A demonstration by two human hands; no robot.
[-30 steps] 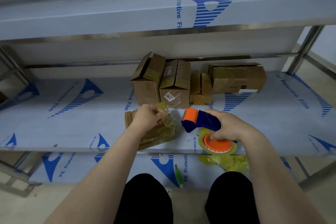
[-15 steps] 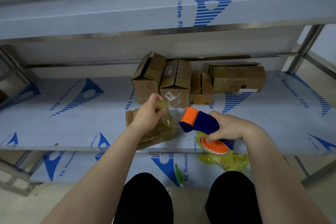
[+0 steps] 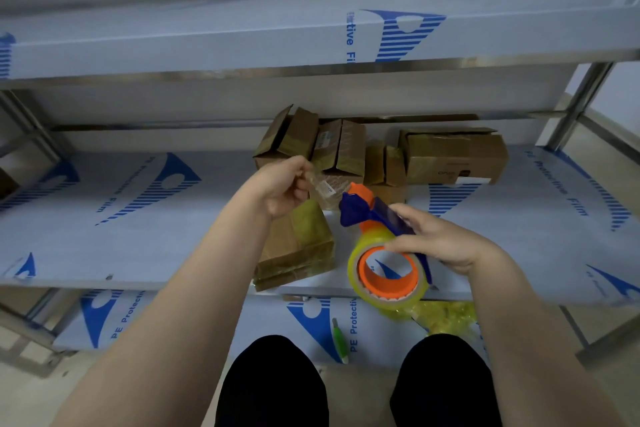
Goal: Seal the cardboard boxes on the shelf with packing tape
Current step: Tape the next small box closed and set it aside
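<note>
We see a flat cardboard box (image 3: 298, 246) lying near the front edge of the shelf (image 3: 138, 218). Above it our left hand (image 3: 284, 184) pinches the free tape end (image 3: 323, 187). Our right hand (image 3: 440, 239) grips the tape dispenser (image 3: 367, 215) beside it. More boxes (image 3: 346, 149) stand behind.

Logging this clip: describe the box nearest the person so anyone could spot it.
On the film-covered middle shelf, find the front edge below the left hand. This box lies flat and alone, glossy with yellowish tape; the other boxes cluster behind.
</note>
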